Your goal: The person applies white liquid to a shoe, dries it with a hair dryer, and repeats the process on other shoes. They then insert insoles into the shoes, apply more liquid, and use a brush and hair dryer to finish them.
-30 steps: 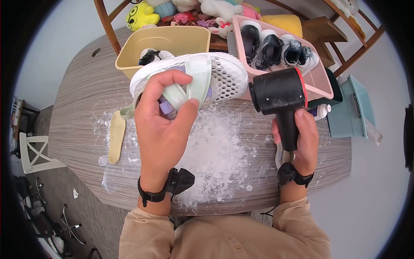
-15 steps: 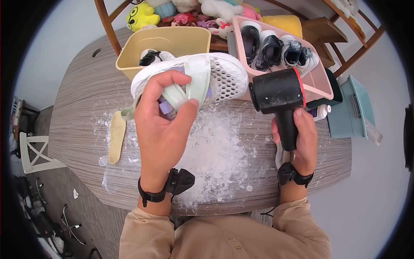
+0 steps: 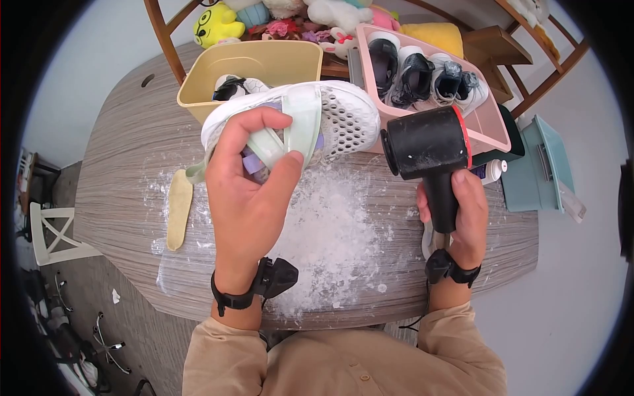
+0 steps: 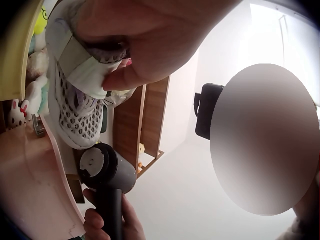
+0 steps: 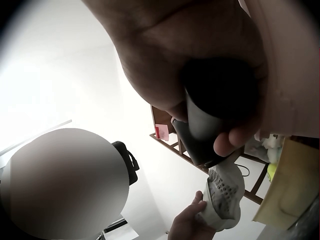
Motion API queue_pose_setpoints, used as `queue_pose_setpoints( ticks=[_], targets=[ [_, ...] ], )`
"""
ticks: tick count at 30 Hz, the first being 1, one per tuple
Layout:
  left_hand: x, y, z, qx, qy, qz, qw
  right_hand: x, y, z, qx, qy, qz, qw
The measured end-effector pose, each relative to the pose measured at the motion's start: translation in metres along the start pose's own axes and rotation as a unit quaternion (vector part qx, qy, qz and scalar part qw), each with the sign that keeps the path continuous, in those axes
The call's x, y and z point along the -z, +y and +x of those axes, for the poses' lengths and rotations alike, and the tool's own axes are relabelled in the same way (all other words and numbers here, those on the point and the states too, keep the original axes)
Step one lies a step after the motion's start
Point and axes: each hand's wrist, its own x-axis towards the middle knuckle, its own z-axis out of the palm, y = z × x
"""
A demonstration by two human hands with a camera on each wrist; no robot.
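Shoe, white with pale green straps [image 3: 347, 122]: held up over the far-middle bench [image 3: 119, 132], sole edge to the far side, toe to the right. Its strap area is gripped by the left hand [image 3: 247, 204], the grip closed with thumb and fingers bent on it.

Blower, black, red-rimmed [image 3: 426, 145]: held by its handle in the right hand [image 3: 467, 214], the grip wrapped around it. One end is turned toward the toe, near it; whether air is being blown cannot be told.

Insole, yellowish [image 3: 178, 211]: laid flat at left, well apart from the shoe.

Powder, white [image 3: 323, 231]: scattered across the middle, uncleared.

Tub, yellow [image 3: 264, 56]: placed far left, white footwear inside. Tub, pink [image 3: 492, 129]: placed far right, several shoes [image 3: 416, 76] inside.

Progress, as judged: partway. The insole is out; the shoe is neither set down nor tubbed, and the blower is not put away.
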Motion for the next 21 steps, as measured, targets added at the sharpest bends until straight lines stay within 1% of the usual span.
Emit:
queue_pose_setpoints(
  ticks=[3,9,15,17,21],
  targets=[
    [-0.0002,-0.001,0.0003,-0.003,0.0,0.004,1.0,-0.0025,-0.003,0.0019,-0.025,0.022,-0.011,0.999],
    [-0.001,0.0034,-0.0003,0.022,0.007,-0.004,1.0,0.0,0.0005,0.0003,0.006,-0.006,0.003,1.0],
    [-0.0006,0.0006,0.0002,0.016,0.006,-0.002,1.0,-0.0012,-0.0012,0.0019,-0.019,0.012,0.0,1.0],
    [-0.0002,0.0027,-0.0002,0.028,0.004,-0.003,1.0,0.0,0.001,0.0011,-0.012,0.004,0.013,1.0],
    [-0.0004,0.0032,-0.0003,0.023,0.005,-0.007,1.0,-0.0007,0.0,-0.0009,0.001,-0.006,0.012,1.0]
  ],
)
